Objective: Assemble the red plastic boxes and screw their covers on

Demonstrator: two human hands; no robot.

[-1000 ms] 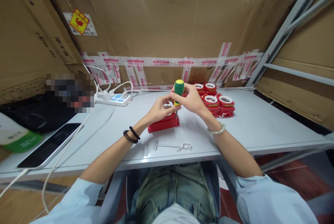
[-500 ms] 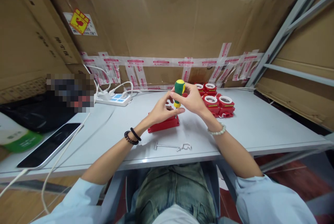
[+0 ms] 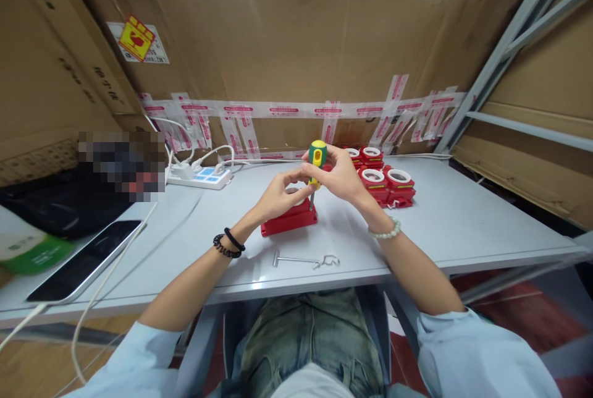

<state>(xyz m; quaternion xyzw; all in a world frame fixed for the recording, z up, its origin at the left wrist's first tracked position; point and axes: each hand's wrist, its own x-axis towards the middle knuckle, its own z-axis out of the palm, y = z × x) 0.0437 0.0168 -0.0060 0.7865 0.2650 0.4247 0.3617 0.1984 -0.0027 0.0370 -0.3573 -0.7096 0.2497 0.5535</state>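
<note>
A screwdriver [image 3: 317, 157] with a green and yellow handle stands nearly upright, its metal shaft meeting the right end of a red housing [image 3: 291, 220]. My right hand [image 3: 340, 175] is closed around the handle. Beside it, my left hand [image 3: 282, 194] is closed at the lower handle, thumb and fingers against the yellow collar. That hand hovers over the red housing and partly hides its round pale top. Closer to the table's front edge lie a T-handled metal tool [image 3: 296, 259] and a small pale curved piece [image 3: 330, 259].
Several red housings with white rings [image 3: 386, 185] stand grouped to the right. A white power strip [image 3: 201, 177] with plugs sits at the back left. A tablet-like device [image 3: 86, 262] and a cable lie at left. Cardboard [image 3: 287, 39] walls the back; a metal frame [image 3: 504, 55] rises at right.
My left hand has shifted slightly up and left, its thumb moving from the shaft to the collar, so more of the shaft shows. The screwdriver handle has turned in my right hand.
</note>
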